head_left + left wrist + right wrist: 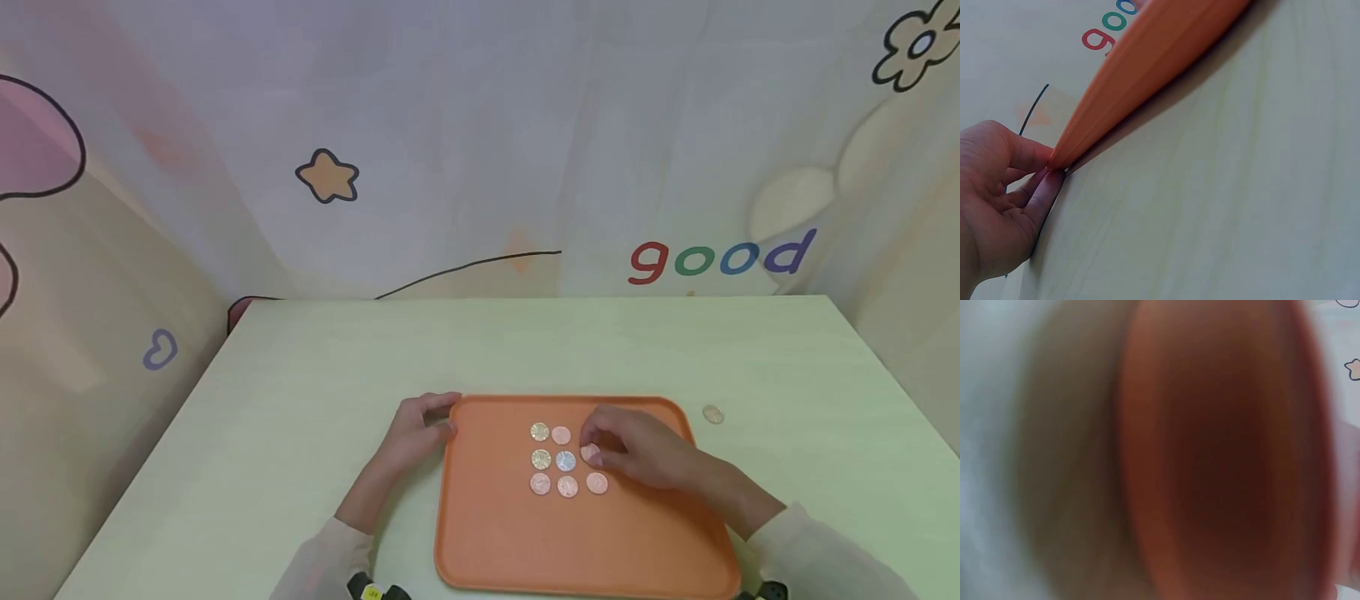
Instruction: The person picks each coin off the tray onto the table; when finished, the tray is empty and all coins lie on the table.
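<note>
The orange tray [498, 533] is the landmark. Within it, right of its middle, lie rows of small coins [567, 487]. The right grip [637, 443] has its fingers and thumb curled about one pinkish coin [590, 452], at the right end of the middle row; whether it is lifted I cannot tell. The left grip [415, 427] pinches the tray's far left corner. A lone coin [713, 414] lies outside the tray, just beyond its far right corner.

The coins should handle as light, stiff, thin and rather slippery, hardly fragile; they are best pinched by their edges. The tray looks like stiff, smooth plastic, best held at its raised rim. Neighbouring coins sit close and could be nudged. Bare tray floor spreads left and nearward of the rows, while bench [315, 375] extends past the tray's left, far and right sides.
</note>
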### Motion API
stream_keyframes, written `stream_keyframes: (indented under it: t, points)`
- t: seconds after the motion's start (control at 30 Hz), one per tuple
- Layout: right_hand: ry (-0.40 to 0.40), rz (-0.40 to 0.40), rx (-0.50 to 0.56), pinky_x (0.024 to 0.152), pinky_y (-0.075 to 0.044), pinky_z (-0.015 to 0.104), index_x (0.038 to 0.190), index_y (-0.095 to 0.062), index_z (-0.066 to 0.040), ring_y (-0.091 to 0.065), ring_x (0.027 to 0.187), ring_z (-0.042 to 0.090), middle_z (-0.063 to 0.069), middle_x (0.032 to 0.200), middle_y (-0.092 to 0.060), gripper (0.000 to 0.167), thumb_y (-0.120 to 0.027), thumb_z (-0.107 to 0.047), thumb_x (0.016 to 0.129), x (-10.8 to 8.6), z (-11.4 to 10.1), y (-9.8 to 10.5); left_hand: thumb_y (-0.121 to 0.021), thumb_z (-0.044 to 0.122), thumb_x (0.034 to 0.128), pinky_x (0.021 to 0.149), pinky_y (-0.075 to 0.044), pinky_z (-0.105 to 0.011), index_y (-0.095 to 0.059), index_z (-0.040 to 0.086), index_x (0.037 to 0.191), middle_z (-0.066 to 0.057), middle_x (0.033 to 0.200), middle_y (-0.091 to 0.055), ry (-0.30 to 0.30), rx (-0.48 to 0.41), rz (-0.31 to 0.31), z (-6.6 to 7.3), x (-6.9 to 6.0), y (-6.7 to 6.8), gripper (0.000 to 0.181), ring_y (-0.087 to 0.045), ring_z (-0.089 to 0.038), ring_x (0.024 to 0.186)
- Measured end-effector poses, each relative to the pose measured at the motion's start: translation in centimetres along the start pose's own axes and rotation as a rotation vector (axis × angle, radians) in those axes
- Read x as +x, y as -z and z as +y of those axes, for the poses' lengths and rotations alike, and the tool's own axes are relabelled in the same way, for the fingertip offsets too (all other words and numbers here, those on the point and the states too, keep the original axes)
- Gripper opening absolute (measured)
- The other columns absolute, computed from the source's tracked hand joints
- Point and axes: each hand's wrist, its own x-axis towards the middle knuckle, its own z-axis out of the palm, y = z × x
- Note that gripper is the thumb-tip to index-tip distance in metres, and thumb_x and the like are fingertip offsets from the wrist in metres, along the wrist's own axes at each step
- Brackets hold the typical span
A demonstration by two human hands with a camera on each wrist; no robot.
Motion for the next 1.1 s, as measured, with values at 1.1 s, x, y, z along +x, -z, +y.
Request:
stream_keyframes:
  t: [1.1]
  points:
    - [0.034,-0.077,0.136,0.076,-0.051,0.018,0.110,-0.078,-0.016,-0.056,0.085,-0.004,-0.007,0.097,-0.073,0.024,-0.078,-0.021,0.086,0.2,0.7,1.0,-0.064,-0.005,0.0815,0.107,-0.047,-0.052,-0.067,-0.004,0.129,-0.018,0.123,-0.071,-0.011,-0.032,0.002,0.2,-0.3,0.0,0.048,-0.064,-0.035,0.120]
